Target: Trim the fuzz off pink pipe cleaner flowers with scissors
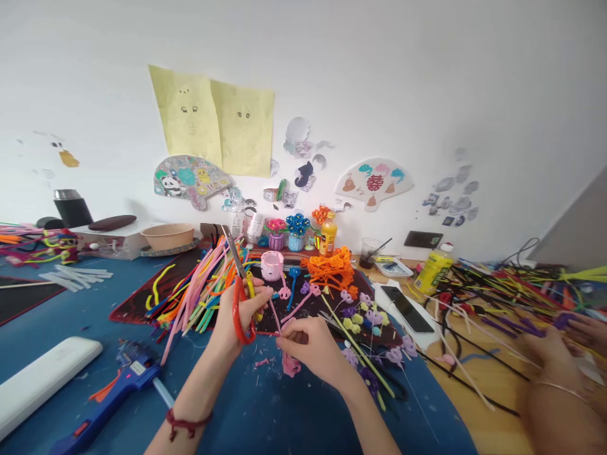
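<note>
My left hand point(249, 303) is closed around scissors point(233, 253) with a red loop handle and a yellow part, their blades pointing up and away. Its thumb and finger also meet near the upper end of a thin pink pipe cleaner stem point(274, 315). My right hand point(308, 347) pinches that stem lower down; a curled pink pipe cleaner flower point(291, 364) hangs beneath its fingers. Beyond the hands stands a pink pipe cleaner pot point(272, 265), with a small pink flower point(284, 292) beside it. Pink scraps point(262, 363) lie on the blue mat point(265, 417).
Loose pipe cleaners point(199, 287) lie at left, above a blue glue gun point(128, 373). Orange pipe cleaner shapes point(332, 270) and small purple and yellow flowers point(360, 316) lie ahead right. A phone point(408, 308) rests on the right; another person's hands point(554, 347) work beyond it.
</note>
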The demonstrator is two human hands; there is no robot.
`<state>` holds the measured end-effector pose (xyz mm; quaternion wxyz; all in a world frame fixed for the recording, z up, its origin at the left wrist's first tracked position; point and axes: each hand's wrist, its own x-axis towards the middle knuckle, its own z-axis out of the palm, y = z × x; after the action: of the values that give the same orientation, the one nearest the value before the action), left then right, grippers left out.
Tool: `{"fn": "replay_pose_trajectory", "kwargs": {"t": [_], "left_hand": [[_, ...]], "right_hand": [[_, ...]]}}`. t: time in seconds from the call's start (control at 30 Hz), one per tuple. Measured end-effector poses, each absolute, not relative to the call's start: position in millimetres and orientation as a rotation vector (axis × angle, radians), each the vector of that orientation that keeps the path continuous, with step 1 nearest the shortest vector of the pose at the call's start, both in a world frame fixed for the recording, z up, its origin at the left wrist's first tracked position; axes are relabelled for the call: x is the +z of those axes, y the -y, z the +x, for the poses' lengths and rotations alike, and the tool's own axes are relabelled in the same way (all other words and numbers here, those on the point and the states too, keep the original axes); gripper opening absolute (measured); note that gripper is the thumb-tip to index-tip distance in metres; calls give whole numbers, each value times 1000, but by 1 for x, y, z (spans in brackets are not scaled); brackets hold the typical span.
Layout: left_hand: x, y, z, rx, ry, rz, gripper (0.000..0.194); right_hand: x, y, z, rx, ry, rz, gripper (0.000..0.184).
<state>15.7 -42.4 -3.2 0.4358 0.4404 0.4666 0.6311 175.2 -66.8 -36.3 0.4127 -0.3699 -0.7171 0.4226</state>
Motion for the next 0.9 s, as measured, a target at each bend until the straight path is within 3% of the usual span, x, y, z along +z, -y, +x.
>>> {"fn": "replay_pose_trajectory", "kwargs": {"t": [0.3, 0.53, 0.73, 0.9], "left_hand": [[-9, 48, 7, 1476, -1244, 1196, 38], [-7, 71, 19, 1346, -1177, 1264, 34], [-10, 80, 23, 1223, -1090, 1347, 34], [-20, 84, 34, 1195, -1072, 1405, 32]], "right_hand": [[-38, 58, 188, 1253, 1566, -924, 26], [-40, 48, 187, 1484, 981, -421, 37], [-35, 55, 178, 1530, 501, -24, 19], [-31, 57, 165, 1687, 321, 163, 18]]}}
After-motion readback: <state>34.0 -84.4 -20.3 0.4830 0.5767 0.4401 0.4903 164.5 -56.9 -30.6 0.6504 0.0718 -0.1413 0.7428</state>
